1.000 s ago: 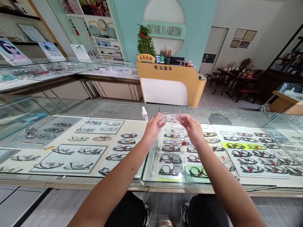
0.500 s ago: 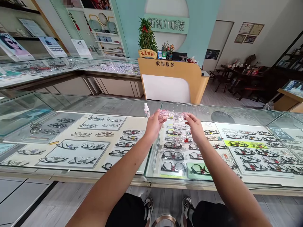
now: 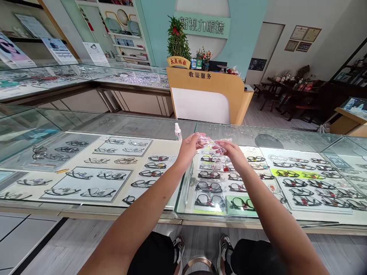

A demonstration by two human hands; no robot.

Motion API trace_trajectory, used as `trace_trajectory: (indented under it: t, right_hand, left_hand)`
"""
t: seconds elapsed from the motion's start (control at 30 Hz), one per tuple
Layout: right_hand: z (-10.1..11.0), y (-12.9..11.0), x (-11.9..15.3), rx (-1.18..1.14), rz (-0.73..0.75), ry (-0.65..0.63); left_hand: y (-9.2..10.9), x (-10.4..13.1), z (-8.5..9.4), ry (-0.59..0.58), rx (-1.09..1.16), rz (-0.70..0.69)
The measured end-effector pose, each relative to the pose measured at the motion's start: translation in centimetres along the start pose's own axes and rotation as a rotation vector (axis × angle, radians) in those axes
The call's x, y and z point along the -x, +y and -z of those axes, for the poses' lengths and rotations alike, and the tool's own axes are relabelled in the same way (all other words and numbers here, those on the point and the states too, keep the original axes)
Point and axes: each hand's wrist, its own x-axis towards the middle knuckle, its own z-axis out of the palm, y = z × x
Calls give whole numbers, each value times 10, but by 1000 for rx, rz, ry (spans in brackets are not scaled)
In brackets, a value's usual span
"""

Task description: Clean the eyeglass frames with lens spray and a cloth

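Note:
Clear pinkish glasses [image 3: 211, 143] are held above the glass display counter [image 3: 160, 126]. My left hand [image 3: 189, 147] is closed on their left side, and my right hand [image 3: 230, 149] grips the right side. Fine details of the glasses are blurred against the frames below. A small white bottle [image 3: 178, 132] stands on the counter just left and beyond my left hand. Rows of eyeglasses [image 3: 209, 187] lie under the glass beneath my hands.
Beyond the counter stands a wooden cashier desk [image 3: 235, 91] with a plant [image 3: 178, 42] on top. More glass cases [image 3: 134, 76] run along the back left. A round-edged stool [image 3: 200, 261] sits between my feet.
My right hand has moved slightly left and down, closer to my left hand. The glasses have turned and now appear narrower between my hands.

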Motion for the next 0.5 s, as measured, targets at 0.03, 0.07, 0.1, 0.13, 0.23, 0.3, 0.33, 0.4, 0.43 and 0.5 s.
trace_trajectory:
  t: [0.03,0.07,0.1,0.13,0.23,0.3,0.33,0.4,0.43,0.5]
  right_hand:
    - [-1,-1,2,42,2,-7]
    - [-2,-3,4,70,4,-8]
    - [-3,-4,6,85,10,-11]
    - [-4,-5,7,88,19,-18]
    - [-6,-7,11,92,45,-47]
    - [-6,-7,12,108,57,-46]
    - [-6,-6,12,120,62,-38]
    - [-6,-5,11,142,71,-26]
    - [-6,-5,11,148,76,-23]
    - [-7,-4,10,145,84,-13]
  left_hand:
    - [0,1,-1,-24,-22,-7]
    - [-1,2,-2,-45,-48,-20]
    - [-2,3,-2,-64,-77,-41]
    - [-3,4,-2,-83,-107,-65]
    - [-5,5,-1,-117,-177,-124]
    - [-5,5,0,-133,-195,-138]
    - [-4,5,0,-140,-195,-140]
    - [-3,5,0,-160,-182,-131]
    - [-3,5,0,-172,-170,-121]
    - [-2,6,-2,-177,-146,-95]
